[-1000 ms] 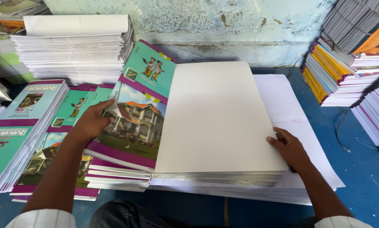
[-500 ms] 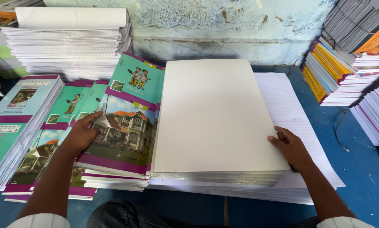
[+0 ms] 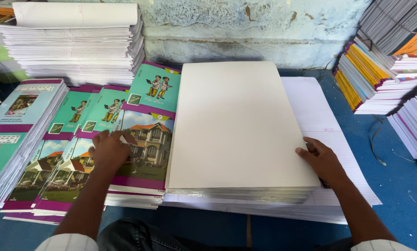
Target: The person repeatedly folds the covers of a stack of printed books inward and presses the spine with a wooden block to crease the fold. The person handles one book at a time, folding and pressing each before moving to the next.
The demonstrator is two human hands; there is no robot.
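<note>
- Hands rest on two neighbouring stacks on a blue surface (image 3: 403, 186), seen from above.
- The left hand (image 3: 110, 151) lies palm down on the top printed cover sheet (image 3: 145, 135), a teal and purple sheet with a picture of a house and two small figures. Its fingers are curled loosely and press on the sheet near its left edge; whether they pinch the sheet or only rest on it cannot be told.
- That cover sheet tops a stack just left of the blank cream stack (image 3: 238, 130) and touches its left edge.
- The right hand (image 3: 323, 161) sits at the right edge of the blank cream stack, near its front corner, fingers bent and touching the top sheet and the side of the pile; it grips nothing that can be seen clearly.
- The cream stack lies on a wider layer of ruled white sheets (image 3: 320, 116), which stick out to the right and front.
- Further left, more stacks of the same printed covers (image 3: 69, 139) overlap one another, with another teal stack (image 3: 13, 125) at the far left.
- A tall pile of folded white paper (image 3: 73, 46) stands behind them against a pale blue wall (image 3: 245, 28).
- Bound notebooks (image 3: 375, 79) are heaped at the right.
</note>
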